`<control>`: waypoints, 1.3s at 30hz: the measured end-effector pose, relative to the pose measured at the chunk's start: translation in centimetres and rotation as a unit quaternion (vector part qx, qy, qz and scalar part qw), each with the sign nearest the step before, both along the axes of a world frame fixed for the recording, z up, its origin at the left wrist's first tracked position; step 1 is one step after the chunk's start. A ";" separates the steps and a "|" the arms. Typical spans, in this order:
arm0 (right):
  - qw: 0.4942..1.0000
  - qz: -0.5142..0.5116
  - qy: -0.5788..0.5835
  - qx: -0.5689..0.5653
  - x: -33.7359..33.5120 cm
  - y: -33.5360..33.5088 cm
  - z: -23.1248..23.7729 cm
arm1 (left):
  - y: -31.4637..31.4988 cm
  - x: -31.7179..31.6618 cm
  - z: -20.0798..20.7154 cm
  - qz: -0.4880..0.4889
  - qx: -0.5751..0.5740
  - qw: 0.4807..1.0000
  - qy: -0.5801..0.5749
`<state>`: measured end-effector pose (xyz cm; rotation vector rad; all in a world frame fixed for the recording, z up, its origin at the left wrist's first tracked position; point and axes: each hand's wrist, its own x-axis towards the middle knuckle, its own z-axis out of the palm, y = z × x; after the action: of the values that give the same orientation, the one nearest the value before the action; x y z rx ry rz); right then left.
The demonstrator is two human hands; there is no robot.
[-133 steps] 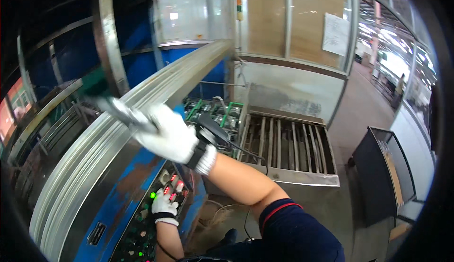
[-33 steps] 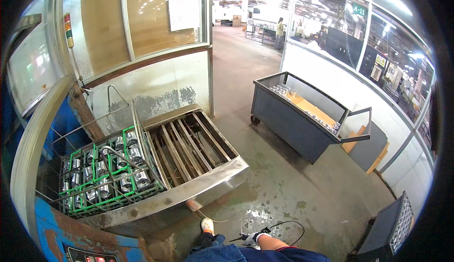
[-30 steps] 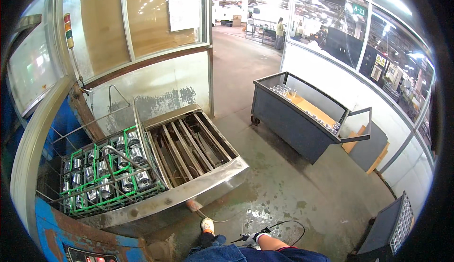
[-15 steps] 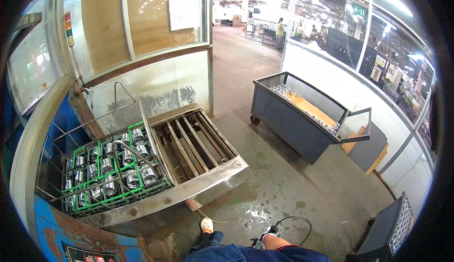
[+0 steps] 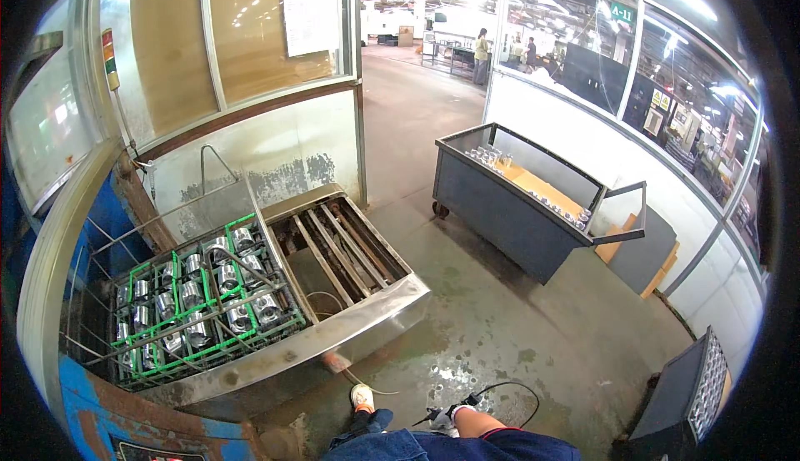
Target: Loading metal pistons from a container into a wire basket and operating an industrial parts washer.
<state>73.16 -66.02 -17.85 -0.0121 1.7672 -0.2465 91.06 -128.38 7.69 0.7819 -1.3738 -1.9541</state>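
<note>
My right hand (image 5: 460,413), in a white and dark glove, shows at the lower edge below a short dark blue sleeve. It is closed on a black hand tool (image 5: 473,399) with a looping black hose; its exact kind is too small to tell. My left hand is out of the picture. To the left, a wire basket (image 5: 171,353) with green-coated dividers holds rows of shiny metal cylindrical parts (image 5: 198,328), which look like pistons. The basket sits on a steel-framed conveyor table (image 5: 367,315), apart from my hand.
A dark wheeled cart (image 5: 508,211) with metal parts and cardboard stands ahead right. Another dark rack (image 5: 679,394) of parts is at the lower right. A blue machine (image 5: 158,415) borders the lower left. The wet floor (image 5: 500,328) lies between. Far off, a person (image 5: 482,57) stands.
The view has turned slightly to the right, so the cart, table and walls sit a little further left. My right hand still holds the black tool. The basket's parts stay in place.
</note>
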 end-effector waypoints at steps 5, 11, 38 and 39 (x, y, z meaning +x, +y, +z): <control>0.967 -0.224 0.070 -0.094 3.6 0.0 -7.6 | 1.2 -1.4 2.9 0.211 0.116 0.956 -0.168; 0.987 -0.130 0.091 -0.040 3.8 0.6 -13.3 | -0.7 -0.4 2.4 0.309 0.456 0.776 0.308; 0.743 -0.279 0.370 -0.483 -10.3 -18.7 13.3 | -10.4 4.1 -3.7 0.146 0.146 0.971 -0.117; 0.713 -0.331 0.472 -0.398 -13.0 -21.5 14.8 | -11.0 4.3 -3.8 0.109 0.163 0.974 -0.114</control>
<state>60.16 -87.48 -3.07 -0.1502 2.4575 -1.7989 95.36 -139.40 3.92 1.2887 -1.0456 -1.9835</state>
